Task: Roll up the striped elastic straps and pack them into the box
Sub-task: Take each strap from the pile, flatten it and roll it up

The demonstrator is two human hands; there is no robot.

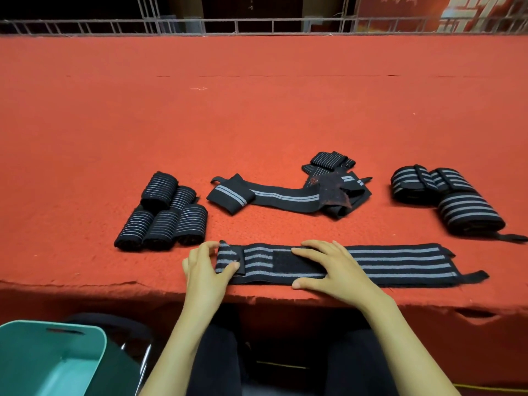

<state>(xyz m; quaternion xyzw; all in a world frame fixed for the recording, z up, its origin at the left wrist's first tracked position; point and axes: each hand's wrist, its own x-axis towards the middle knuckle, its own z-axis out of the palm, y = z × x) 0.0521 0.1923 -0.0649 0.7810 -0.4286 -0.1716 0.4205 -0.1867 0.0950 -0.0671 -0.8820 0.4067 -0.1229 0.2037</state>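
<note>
A black strap with grey stripes [400, 265] lies flat along the near edge of the red table. My left hand [204, 270] pinches its left end, which is folded over into a first turn. My right hand [333, 270] lies flat on the strap's middle, pressing it down beside a black velcro patch. Several rolled thin-striped straps [163, 212] are stacked to the left. An unrolled strap pile [288, 192] lies in the middle. Rolled wide-striped straps [445, 198] sit at the right. A teal box [43, 364] stands low at the left, below the table edge.
The red felt table [257, 110] stretches far back to a metal railing [257, 24]. A chair frame [143, 358] stands beside the teal box. My dark-trousered legs are under the table edge.
</note>
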